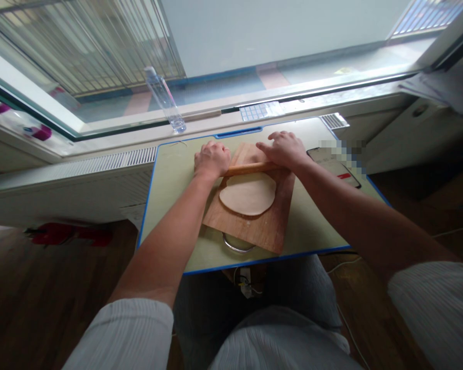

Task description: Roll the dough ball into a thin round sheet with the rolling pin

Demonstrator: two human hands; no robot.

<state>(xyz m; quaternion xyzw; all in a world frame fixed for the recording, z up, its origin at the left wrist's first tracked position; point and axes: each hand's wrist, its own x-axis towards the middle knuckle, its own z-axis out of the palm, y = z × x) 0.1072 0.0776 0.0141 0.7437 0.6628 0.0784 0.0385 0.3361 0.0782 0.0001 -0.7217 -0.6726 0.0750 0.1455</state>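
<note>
A wooden rolling pin point(250, 167) lies across the far part of a wooden cutting board point(254, 235). My left hand point(212, 158) is closed around its left end. On the right end rests my right hand point(286, 149), palm down over the wood with the thumb pointing inward. Just on my side of the pin is a flat, roughly oval sheet of pale dough point(249, 195), its far edge close to the pin. The board sits slightly turned, and a curved metal handle point(237, 245) shows at its near edge.
The board stands on a small pale-green table point(170, 180) with blue edging. A phone point(334, 165) lies to the right. Beyond, a clear bottle point(165, 100) stands on the windowsill above a radiator point(73, 169). Cables point(347, 329) run along the floor at right.
</note>
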